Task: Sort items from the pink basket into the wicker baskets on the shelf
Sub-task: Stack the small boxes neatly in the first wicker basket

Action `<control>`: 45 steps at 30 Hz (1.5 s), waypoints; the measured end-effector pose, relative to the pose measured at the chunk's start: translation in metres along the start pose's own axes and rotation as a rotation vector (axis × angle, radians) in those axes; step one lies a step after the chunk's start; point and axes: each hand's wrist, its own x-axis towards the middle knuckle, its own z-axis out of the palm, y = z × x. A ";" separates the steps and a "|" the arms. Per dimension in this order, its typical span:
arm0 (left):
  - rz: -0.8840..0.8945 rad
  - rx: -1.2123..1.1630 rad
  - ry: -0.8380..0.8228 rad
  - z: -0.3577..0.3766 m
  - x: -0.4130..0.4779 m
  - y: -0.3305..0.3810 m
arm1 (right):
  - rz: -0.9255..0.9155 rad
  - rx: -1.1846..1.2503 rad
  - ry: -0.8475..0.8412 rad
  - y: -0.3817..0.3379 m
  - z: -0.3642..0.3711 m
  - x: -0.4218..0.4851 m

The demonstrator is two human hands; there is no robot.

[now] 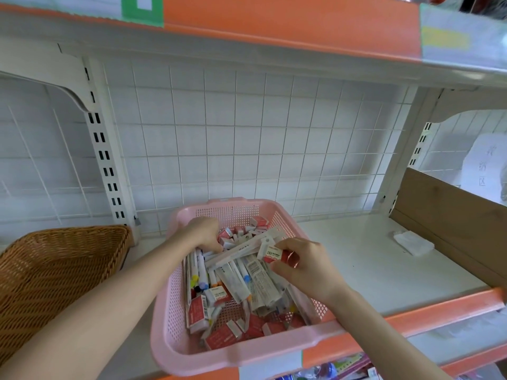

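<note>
A pink plastic basket (170, 319) sits on the white shelf in the middle of the head view, filled with white marker pens (200, 270), long white packets and small red-and-white eraser boxes (197, 311). My left hand (204, 233) reaches into the basket's far left part, fingers curled down among the pens and erasers; what it grips is hidden. My right hand (299, 266) pinches a red-and-white 2B eraser box (271, 255) just above the basket's right side. A brown wicker basket (55, 270) stands on the shelf to the left.
The white shelf board (370, 267) extends right of the basket, with a small white packet (413, 242) on it. A brown cardboard panel (450, 223) stands at the far right. A wire grid backs the shelf, and an orange-edged shelf hangs above.
</note>
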 end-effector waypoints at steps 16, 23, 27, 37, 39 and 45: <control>-0.012 -0.108 0.028 0.011 -0.019 0.008 | -0.001 0.026 -0.032 -0.003 -0.003 -0.002; -0.044 -0.347 0.218 0.001 -0.044 0.008 | -0.014 0.067 -0.063 -0.004 -0.005 -0.003; 0.009 -0.495 0.327 -0.006 -0.074 0.014 | -0.021 0.091 -0.079 -0.002 -0.003 -0.003; 0.023 -0.486 0.477 0.007 -0.159 0.002 | 0.006 0.164 -0.058 0.000 -0.010 -0.003; 0.035 -0.426 0.504 0.007 -0.175 -0.010 | -0.014 0.075 -0.013 -0.009 -0.013 -0.004; 0.033 -0.354 0.581 0.013 -0.231 -0.061 | -0.164 0.000 -0.053 -0.095 0.002 -0.011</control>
